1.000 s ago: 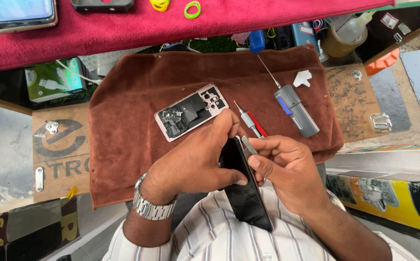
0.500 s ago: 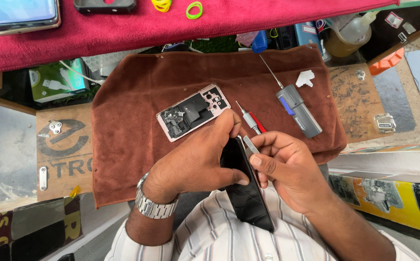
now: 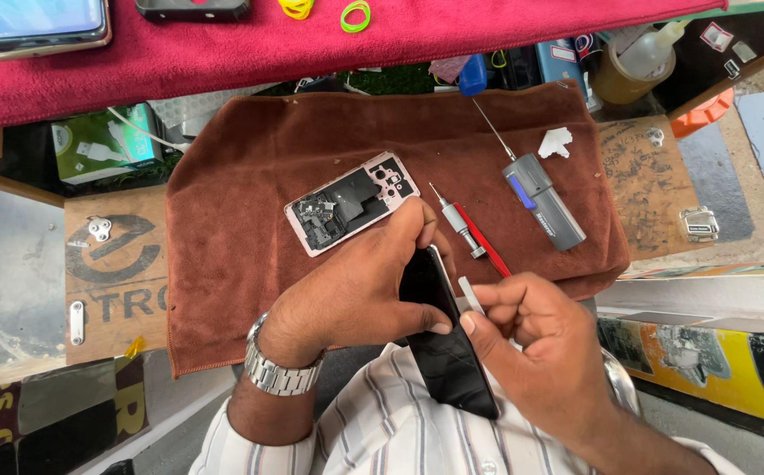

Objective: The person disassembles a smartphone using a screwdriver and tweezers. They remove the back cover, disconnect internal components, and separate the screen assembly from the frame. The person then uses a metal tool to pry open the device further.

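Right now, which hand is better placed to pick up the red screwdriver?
Right hand, probably. It sits just below the red screwdriver and pinches only a thin pale tool. The left hand is busy gripping the dark phone.

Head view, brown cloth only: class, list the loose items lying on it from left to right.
Opened pink phone body → red-handled screwdriver → grey electric screwdriver → small white scrap.
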